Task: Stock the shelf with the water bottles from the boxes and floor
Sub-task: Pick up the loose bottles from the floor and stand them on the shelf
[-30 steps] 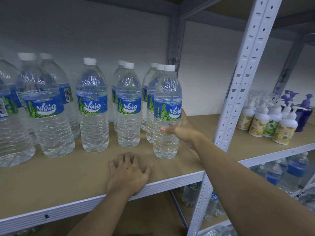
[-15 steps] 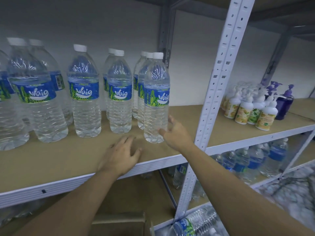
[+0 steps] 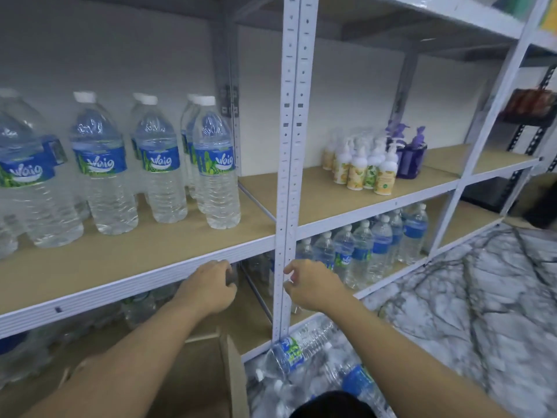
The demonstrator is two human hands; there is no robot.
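Right hand (image 3: 310,285) below clear, blue-labelled, white-capped water bottles (image 3: 215,176)

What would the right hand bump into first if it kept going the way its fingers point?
Probably the white post. The right hand points its fingers left, and their tips are right beside the post. Depth is hard to judge, so the hand might pass just in front of it.

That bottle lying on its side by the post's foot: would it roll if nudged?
The lying bottle probably rolls readily, being round and on its side, though neighbouring bottles may block it. It looks full, so likely heavy.
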